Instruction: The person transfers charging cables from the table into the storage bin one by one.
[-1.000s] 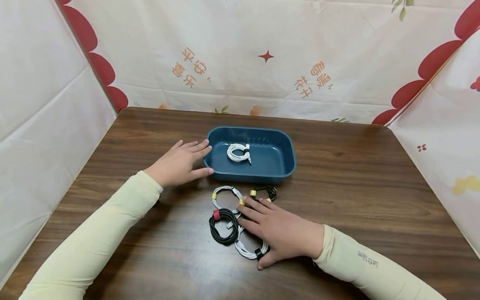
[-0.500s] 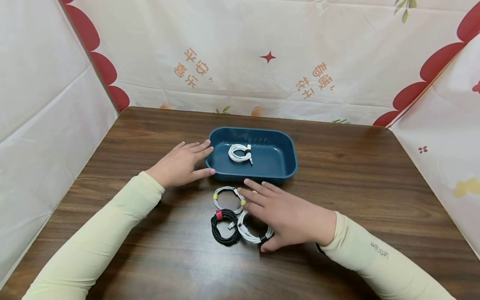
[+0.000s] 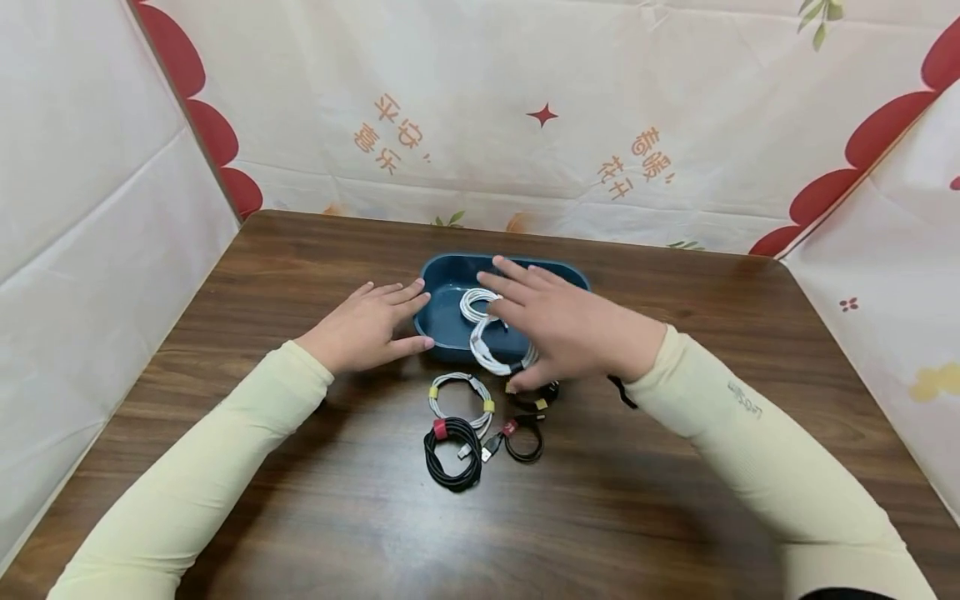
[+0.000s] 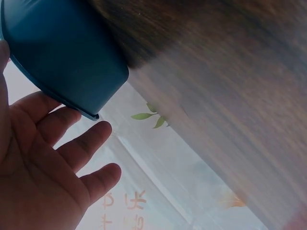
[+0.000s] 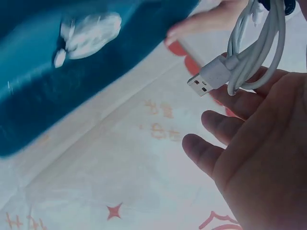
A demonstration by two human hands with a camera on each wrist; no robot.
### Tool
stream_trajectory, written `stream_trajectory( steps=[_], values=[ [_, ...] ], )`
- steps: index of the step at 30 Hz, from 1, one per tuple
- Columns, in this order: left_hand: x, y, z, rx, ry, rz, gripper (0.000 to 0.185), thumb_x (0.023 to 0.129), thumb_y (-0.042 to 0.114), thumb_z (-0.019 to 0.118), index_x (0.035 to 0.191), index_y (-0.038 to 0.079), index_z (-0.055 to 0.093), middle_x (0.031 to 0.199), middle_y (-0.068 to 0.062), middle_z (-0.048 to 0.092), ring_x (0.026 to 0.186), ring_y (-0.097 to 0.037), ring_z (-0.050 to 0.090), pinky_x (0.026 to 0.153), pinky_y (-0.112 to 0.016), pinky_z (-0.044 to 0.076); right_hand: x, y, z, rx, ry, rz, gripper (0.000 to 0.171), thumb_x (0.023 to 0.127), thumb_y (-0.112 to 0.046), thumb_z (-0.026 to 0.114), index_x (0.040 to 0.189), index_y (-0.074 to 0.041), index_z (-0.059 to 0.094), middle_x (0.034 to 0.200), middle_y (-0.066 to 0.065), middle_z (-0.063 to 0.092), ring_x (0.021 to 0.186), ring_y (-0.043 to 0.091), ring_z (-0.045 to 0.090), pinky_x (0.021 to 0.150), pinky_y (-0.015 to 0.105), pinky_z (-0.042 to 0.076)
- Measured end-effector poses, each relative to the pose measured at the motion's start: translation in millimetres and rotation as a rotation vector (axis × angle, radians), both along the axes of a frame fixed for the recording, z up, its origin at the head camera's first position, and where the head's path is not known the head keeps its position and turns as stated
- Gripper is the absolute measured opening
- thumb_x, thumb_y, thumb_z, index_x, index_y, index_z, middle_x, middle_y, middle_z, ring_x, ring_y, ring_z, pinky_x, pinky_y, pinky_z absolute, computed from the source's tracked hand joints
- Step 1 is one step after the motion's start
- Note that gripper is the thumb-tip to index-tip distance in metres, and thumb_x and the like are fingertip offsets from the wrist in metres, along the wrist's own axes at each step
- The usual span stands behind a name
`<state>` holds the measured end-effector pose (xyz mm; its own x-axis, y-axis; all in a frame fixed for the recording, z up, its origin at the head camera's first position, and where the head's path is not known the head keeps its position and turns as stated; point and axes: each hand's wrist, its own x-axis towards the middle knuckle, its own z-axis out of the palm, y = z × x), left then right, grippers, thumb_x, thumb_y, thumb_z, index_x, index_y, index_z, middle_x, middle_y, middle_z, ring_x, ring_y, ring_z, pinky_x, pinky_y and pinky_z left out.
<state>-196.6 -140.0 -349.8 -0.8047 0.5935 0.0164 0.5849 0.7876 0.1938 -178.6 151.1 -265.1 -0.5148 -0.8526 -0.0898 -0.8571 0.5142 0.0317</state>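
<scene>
white cable coil (image 3: pixel 495 354) hung pinched in the right hand (image 3: pixel 573 329) above the blue tray (image 3: pixel 442 300); the left hand (image 3: pixel 367 325) lay flat-fingered against the tray's side.

Smooth semi-gloss blue plastic tray (image 3: pixel 442 333), dark wood-grain laminate table (image 3: pixel 675 467), rubbery white cable coil (image 3: pixel 491 354), creased printed plastic-sheet backdrop (image 3: pixel 487 125).
</scene>
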Motion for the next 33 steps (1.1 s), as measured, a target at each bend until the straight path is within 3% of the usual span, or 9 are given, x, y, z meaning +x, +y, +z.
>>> stream_trajectory(
  steps=[8,13,18,26,33],
  values=[
    [-1.9,-1.4,-1.0,-0.006,-0.008,0.003,0.078,0.096,0.066,0.047,0.153,0.013,0.040,0.161,-0.006,0.028,0.145,-0.029,0.030,0.115,-0.059,0.018,-58.8,-29.8,-2.6,0.068,-0.101,-0.082,0.087,0.078,-0.057,0.078,0.142,-0.005,0.051,0.163,0.014,0.020,0.151,0.033,0.001,0.119,0.049,0.012],
    [-2.1,-1.0,-2.9,-0.012,-0.016,0.001,0.079,0.095,0.066,0.047,0.154,0.014,0.039,0.161,-0.005,0.028,0.145,-0.030,0.031,0.115,-0.059,0.018,-81.1,-45.6,-15.5,0.114,-0.161,-0.112,0.081,0.081,-0.054,0.076,0.141,-0.006,0.052,0.163,0.015,0.021,0.151,0.034,0.001,0.118,0.053,0.012],
    [-2.9,0.4,-3.4,-0.010,-0.007,-0.003,0.079,0.095,0.067,0.046,0.154,0.015,0.038,0.161,-0.005,0.027,0.144,-0.031,0.032,0.116,-0.058,0.017,-89.2,-50.8,-26.3,0.145,-0.198,-0.101,0.080,0.079,-0.056,0.077,0.142,-0.011,0.055,0.163,0.014,0.020,0.151,0.034,0.000,0.116,0.060,0.010],
    [-2.5,-0.4,-2.0,-0.016,-0.007,0.004,0.077,0.096,0.065,0.046,0.155,0.015,0.037,0.161,-0.004,0.027,0.144,-0.032,0.033,0.116,-0.059,0.017,-91.3,-58.1,-39.3,0.181,-0.174,-0.045,0.078,0.079,-0.058,0.076,0.143,-0.018,0.055,0.163,0.012,0.020,0.151,0.034,-0.001,0.116,0.060,0.010],
    [-3.4,-4.7,-3.2,-0.012,-0.011,-0.002,0.078,0.097,0.066,0.044,0.155,0.015,0.035,0.162,-0.005,0.025,0.144,-0.033,0.032,0.115,-0.060,0.018,-92.4,-69.2,-49.1,0.214,-0.151,-0.044,0.076,0.084,-0.059,0.071,0.143,-0.015,0.054,0.162,0.014,0.022,0.151,0.035,0.003,0.116,0.059,0.013]
  ],
)
